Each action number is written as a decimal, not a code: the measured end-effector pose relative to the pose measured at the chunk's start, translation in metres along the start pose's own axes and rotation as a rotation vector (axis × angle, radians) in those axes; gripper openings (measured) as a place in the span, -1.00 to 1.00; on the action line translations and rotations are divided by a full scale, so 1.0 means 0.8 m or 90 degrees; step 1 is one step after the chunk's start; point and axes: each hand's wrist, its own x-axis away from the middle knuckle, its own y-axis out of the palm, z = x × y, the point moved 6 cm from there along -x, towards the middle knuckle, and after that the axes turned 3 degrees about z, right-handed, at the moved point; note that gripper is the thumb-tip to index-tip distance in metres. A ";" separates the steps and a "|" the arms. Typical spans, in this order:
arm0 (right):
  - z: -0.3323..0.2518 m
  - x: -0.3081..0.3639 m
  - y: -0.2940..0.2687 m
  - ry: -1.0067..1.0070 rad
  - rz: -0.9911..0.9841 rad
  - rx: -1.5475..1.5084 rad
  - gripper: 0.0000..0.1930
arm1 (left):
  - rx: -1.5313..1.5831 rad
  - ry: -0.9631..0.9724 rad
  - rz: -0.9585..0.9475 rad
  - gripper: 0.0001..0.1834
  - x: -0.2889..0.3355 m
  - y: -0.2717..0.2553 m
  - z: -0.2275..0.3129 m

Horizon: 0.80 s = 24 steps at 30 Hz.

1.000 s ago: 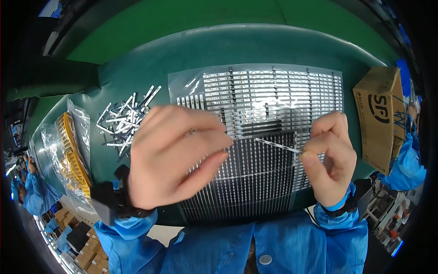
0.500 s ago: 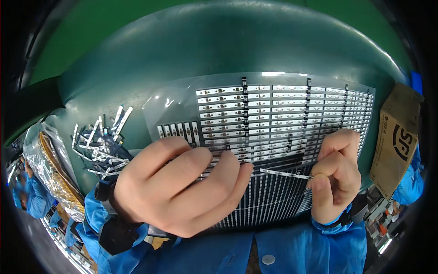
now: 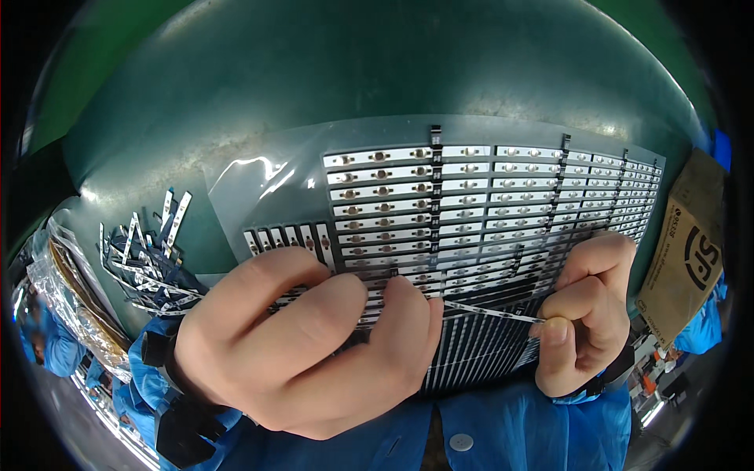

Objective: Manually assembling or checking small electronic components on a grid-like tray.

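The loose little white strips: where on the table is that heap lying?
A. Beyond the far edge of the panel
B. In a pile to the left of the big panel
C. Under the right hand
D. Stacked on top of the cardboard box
B: the heap of loose strips lies on the green table off the left edge of the panel, far from the cardboard box at the right.
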 end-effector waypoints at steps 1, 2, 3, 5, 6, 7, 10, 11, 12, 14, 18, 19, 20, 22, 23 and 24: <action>0.000 0.000 0.000 0.001 0.000 0.000 -0.89 | 0.001 0.000 0.000 -0.67 0.000 0.000 0.000; 0.000 0.000 0.001 0.004 0.000 0.002 -0.89 | 0.001 -0.006 0.003 -0.67 0.000 0.001 0.000; 0.000 0.001 0.001 0.006 0.000 0.003 -0.89 | 0.001 -0.011 0.007 -0.68 0.001 0.001 0.000; 0.000 0.000 0.002 0.006 -0.002 0.008 -0.89 | 0.005 -0.015 0.011 -0.68 0.000 0.002 0.000; -0.001 0.000 0.001 0.005 -0.003 0.012 -0.89 | 0.008 -0.018 0.015 -0.69 -0.001 0.001 0.000; 0.000 -0.001 0.001 0.006 -0.004 0.012 -0.89 | 0.008 -0.018 0.015 -0.69 -0.001 0.001 0.000; -0.001 -0.001 0.002 -0.001 -0.009 0.000 -0.89 | 0.006 -0.017 0.015 -0.68 0.000 -0.001 0.000; -0.001 -0.001 0.002 0.004 -0.012 0.006 -0.89 | 0.012 -0.016 0.014 -0.68 0.000 0.001 -0.001; 0.000 -0.001 0.001 0.008 -0.015 0.012 -0.89 | 0.017 -0.015 0.012 -0.68 -0.001 0.003 -0.001; 0.000 -0.002 0.001 0.004 -0.016 0.019 -0.89 | 0.020 -0.018 0.013 -0.67 -0.001 0.004 -0.001; -0.003 -0.002 0.002 0.012 -0.008 0.017 -0.89 | 0.020 -0.026 0.002 -0.67 0.000 -0.001 -0.001; -0.005 -0.002 0.002 0.011 -0.009 0.017 -0.89 | 0.020 -0.027 0.003 -0.67 0.001 -0.003 -0.001; -0.002 -0.003 0.002 0.005 -0.010 0.019 -0.90 | 0.018 -0.028 0.005 -0.67 0.001 0.000 -0.001; 0.003 -0.004 0.002 0.001 -0.011 0.020 -0.90 | 0.019 -0.028 0.005 -0.67 0.000 0.004 -0.001; 0.001 -0.004 0.003 -0.011 -0.009 0.024 -0.90 | 0.017 -0.026 0.002 -0.66 0.001 0.003 -0.001; -0.002 -0.004 0.003 -0.024 -0.007 0.027 -0.89 | 0.016 -0.024 -0.002 -0.66 0.002 0.002 0.000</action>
